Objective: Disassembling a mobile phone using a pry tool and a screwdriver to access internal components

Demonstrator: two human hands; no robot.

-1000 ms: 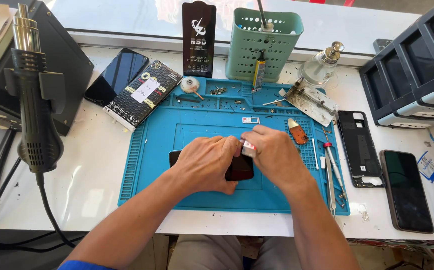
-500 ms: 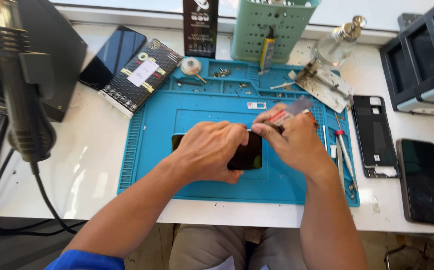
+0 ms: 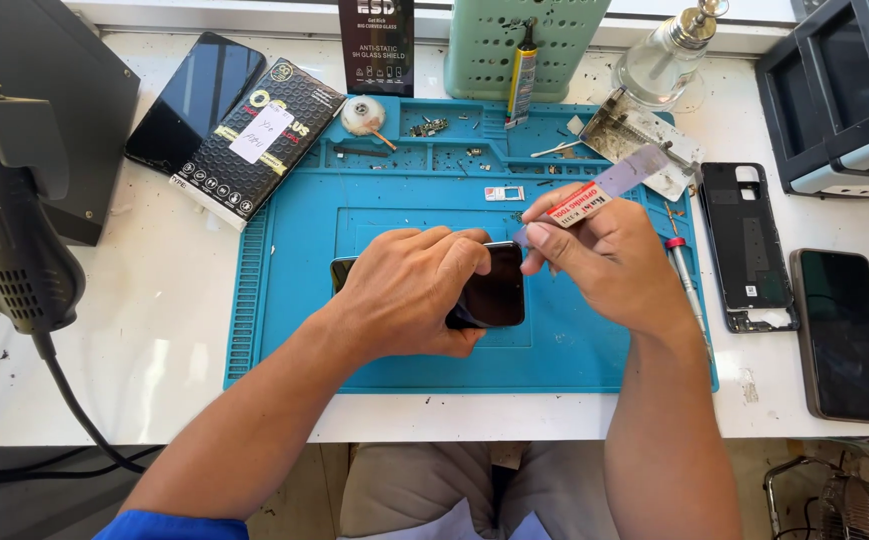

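Observation:
My left hand (image 3: 409, 290) lies over a black phone (image 3: 492, 292) and presses it flat on the blue work mat (image 3: 304, 250). Most of the phone is hidden under that hand; only its right part and a sliver at the left show. My right hand (image 3: 599, 265) pinches a thin, flat, see-through opening tool (image 3: 604, 187) with a red and white label. The tool's lower tip is at the phone's upper right corner, and the strip slants up and to the right.
A heat gun (image 3: 9, 210) hangs at the left, its cable running down. A dark phone (image 3: 194, 100) and a screen-protector box (image 3: 254, 140) lie upper left. A green basket (image 3: 524, 45), glass bottle (image 3: 659, 60), phone frame (image 3: 749, 245), another phone (image 3: 842, 335) and a dark bin (image 3: 844, 90) stand behind and to the right.
My right hand has lifted off the phone a little and raised the thin tool so it slants upward. The left hand stays on the phone. The camera has come closer.

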